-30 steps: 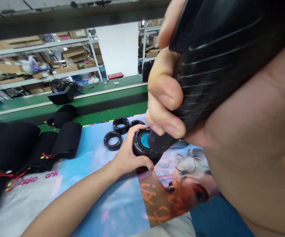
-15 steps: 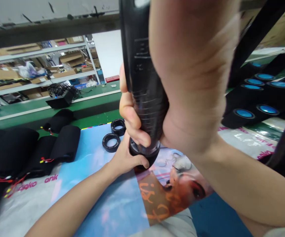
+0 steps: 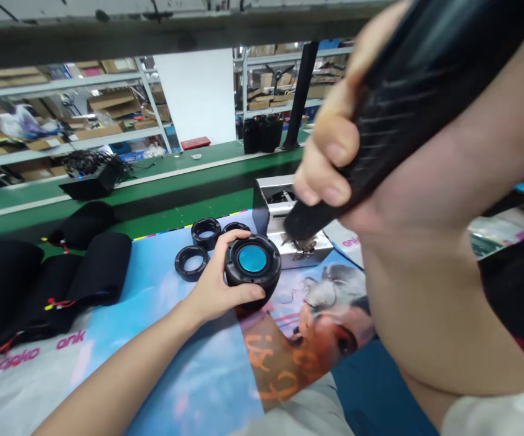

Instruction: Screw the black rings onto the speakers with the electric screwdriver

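Observation:
My left hand (image 3: 216, 286) is closed around a black cylindrical speaker (image 3: 270, 266), whose round end with a blue centre faces up towards me. My right hand (image 3: 416, 218) grips a thick black electric screwdriver (image 3: 398, 121) with a ribbed grip. The screwdriver slants down to the left, and its lower end is at a silver metal box (image 3: 289, 261) just behind the speaker. I cannot make out the tip against the box's fittings. Beside my left hand lie black rings (image 3: 192, 264) on the printed sheet.
Several black padded cylinders (image 3: 112, 269) with red and yellow connectors lie at the left. A printed poster sheet (image 3: 153, 339) covers the bench. Behind are a green bench (image 3: 175, 206), a black box with cables (image 3: 92, 175) and loaded shelves. A beam (image 3: 189, 39) crosses overhead.
The screwdriver has swung off the speaker's top to the right and now points at the metal box. The speaker's blue end has come into view, with my left hand still around it.

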Action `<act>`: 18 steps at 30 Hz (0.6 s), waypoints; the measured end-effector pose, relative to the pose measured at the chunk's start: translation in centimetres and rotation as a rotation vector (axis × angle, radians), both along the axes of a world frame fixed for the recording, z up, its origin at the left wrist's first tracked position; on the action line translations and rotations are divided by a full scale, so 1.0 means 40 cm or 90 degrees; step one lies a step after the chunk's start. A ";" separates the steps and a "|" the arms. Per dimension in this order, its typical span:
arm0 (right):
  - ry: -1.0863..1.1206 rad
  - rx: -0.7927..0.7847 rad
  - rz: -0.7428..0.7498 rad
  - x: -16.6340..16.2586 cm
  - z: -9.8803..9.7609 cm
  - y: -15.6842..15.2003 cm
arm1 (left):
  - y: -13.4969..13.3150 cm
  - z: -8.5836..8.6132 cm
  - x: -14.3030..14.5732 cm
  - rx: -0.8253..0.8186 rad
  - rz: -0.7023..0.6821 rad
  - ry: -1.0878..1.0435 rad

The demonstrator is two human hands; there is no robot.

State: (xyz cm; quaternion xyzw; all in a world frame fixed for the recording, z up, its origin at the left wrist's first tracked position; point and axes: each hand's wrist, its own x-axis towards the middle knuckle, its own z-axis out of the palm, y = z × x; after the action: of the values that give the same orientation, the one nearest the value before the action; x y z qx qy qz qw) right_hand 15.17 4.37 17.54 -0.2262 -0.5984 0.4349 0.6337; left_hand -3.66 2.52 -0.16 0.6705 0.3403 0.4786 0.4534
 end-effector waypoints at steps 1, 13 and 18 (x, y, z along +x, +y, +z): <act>0.029 0.001 -0.044 0.019 -0.018 0.022 | 0.000 -0.003 0.002 0.009 -0.002 0.003; 0.078 -0.092 -0.071 0.087 -0.226 0.119 | 0.000 -0.011 0.000 0.054 0.006 -0.022; 0.097 -0.042 -0.113 0.084 -0.146 0.094 | -0.001 -0.011 0.002 0.058 -0.002 -0.024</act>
State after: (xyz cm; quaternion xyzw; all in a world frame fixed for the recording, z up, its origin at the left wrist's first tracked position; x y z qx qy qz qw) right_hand 18.55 8.14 11.71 -0.2655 -0.5113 0.4126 0.7056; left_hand -3.59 2.50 -0.59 0.6818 0.3081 0.5056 0.4296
